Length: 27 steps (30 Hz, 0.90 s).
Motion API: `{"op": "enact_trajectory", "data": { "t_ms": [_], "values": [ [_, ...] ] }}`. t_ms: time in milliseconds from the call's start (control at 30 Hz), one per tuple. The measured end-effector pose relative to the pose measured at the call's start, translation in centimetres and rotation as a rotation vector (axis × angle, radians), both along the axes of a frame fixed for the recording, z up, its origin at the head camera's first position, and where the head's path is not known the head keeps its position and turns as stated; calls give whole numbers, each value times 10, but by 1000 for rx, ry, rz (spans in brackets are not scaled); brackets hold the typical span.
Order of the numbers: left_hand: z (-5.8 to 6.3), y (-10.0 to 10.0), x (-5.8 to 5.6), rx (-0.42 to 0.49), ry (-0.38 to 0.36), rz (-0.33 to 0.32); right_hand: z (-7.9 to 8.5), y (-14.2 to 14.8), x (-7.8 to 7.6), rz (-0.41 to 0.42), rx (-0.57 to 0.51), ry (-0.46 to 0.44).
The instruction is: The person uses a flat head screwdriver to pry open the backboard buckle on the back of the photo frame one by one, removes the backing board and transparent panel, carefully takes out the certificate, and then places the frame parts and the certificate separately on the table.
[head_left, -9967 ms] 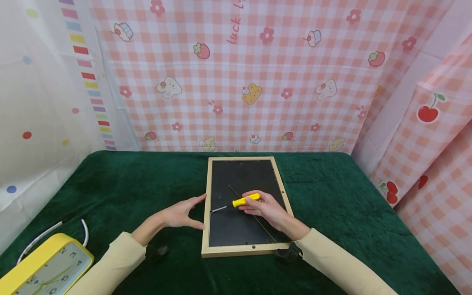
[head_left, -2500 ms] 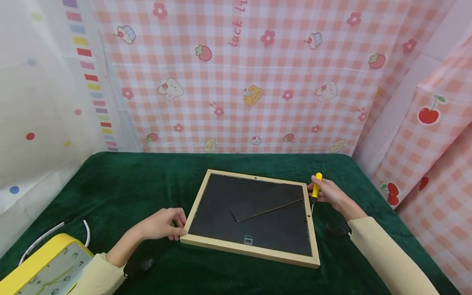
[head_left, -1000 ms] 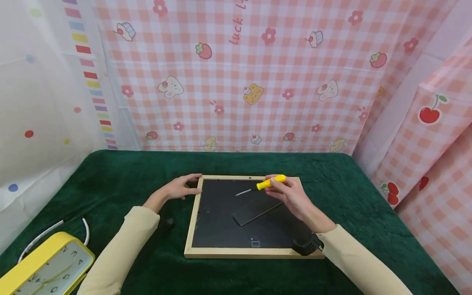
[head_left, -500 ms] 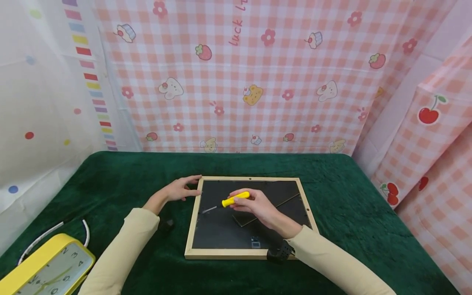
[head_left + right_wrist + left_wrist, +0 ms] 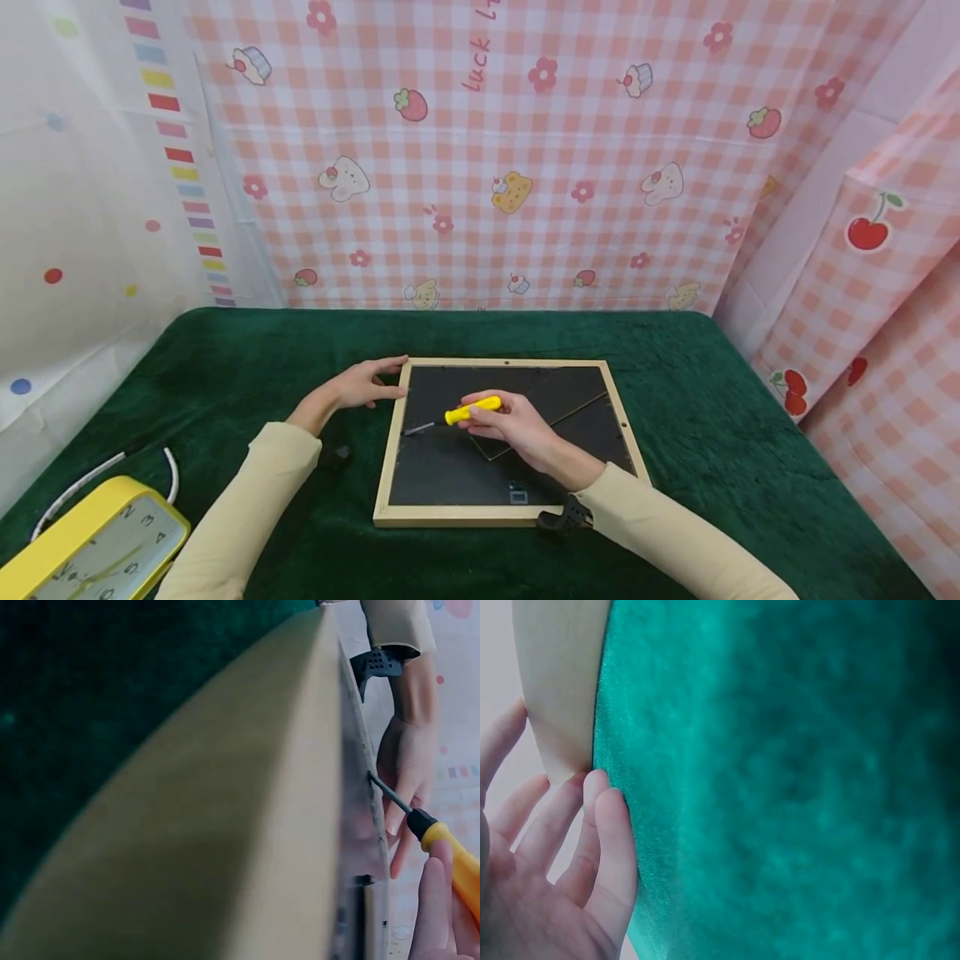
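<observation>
A picture frame with a pale wooden rim lies with its black backing board facing up. My right hand holds a screwdriver by its yellow handle. The thin metal tip meets the inner left edge of the frame, also visible in the right wrist view, where the screwdriver slants to the rim. At the frame's far left corner my left hand rests its fingers on the rim. In the left wrist view, fingers of that hand touch the frame's outer side.
A yellow clock stands at the near left, with a white curved handle or cord behind it. Dark green cloth covers the table. A folding stand lies flat on the backing board, and a metal hanger sits near its front edge.
Since ten seconds ago the frame has been turned from upright to sideways. Over the last second, my right hand brought the screwdriver left to the inner edge; my left hand stayed put.
</observation>
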<state>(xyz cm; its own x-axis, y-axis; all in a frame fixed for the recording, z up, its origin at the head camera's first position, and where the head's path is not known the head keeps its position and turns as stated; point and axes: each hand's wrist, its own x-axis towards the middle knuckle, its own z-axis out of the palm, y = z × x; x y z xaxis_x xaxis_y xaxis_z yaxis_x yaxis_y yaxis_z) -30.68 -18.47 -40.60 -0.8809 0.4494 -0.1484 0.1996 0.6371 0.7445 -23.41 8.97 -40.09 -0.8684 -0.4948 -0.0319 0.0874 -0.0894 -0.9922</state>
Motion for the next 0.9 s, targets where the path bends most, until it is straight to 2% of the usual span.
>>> {"op": "enact_trajectory", "data": {
  "t_ms": [167,367,533,633,733,900],
  "values": [
    [0,1,0,-17,12,4,-6,0,1,-40,-28,-72],
    [0,0,1,-57,52,-6,-8,1,4,-47,36,-52],
    [0,0,0,-41,38,-10,0,0,10,-54,76,-35],
    [-2,3,-4,-12,27,13,7,0,14,-57,95,-33],
    [-3,9,-7,28,-12,55,11,0,16,-58,100,-36],
    [1,18,-6,70,-146,104,12,-1,16,-54,96,-37]
  ]
}}
